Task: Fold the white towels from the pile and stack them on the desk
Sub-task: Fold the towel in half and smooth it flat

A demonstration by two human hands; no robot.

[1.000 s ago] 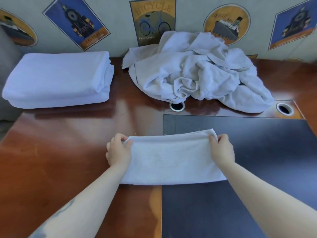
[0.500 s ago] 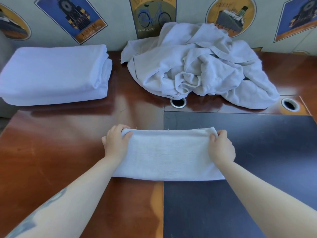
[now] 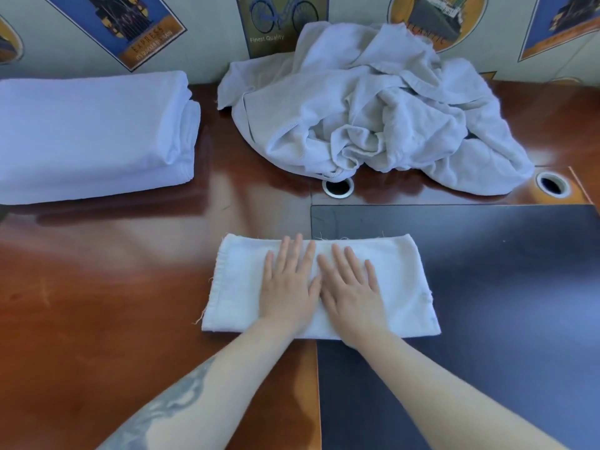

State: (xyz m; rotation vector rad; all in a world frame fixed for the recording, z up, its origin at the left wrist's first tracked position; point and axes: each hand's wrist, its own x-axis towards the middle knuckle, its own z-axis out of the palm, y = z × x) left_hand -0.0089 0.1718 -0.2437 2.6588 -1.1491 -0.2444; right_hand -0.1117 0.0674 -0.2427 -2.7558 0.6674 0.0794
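A folded white towel (image 3: pixel 399 287) lies flat at the desk's front middle, half on the wood and half on the dark mat. My left hand (image 3: pixel 287 284) and my right hand (image 3: pixel 352 287) rest palm down side by side on its centre, fingers straight. Behind it, against the wall, sits the crumpled pile of white towels (image 3: pixel 373 105). A stack of folded white towels (image 3: pixel 94 134) stands at the back left.
The brown wooden desk (image 3: pixel 113 303) has a dark mat (image 3: pixel 503 287) on its right half. Two round cable holes (image 3: pixel 337 186) (image 3: pixel 552 184) sit behind the mat. A wall with posters closes the back.
Both hands let go of the towel's far corners and moved inward to lie flat on its middle. The towel has stayed where it was.
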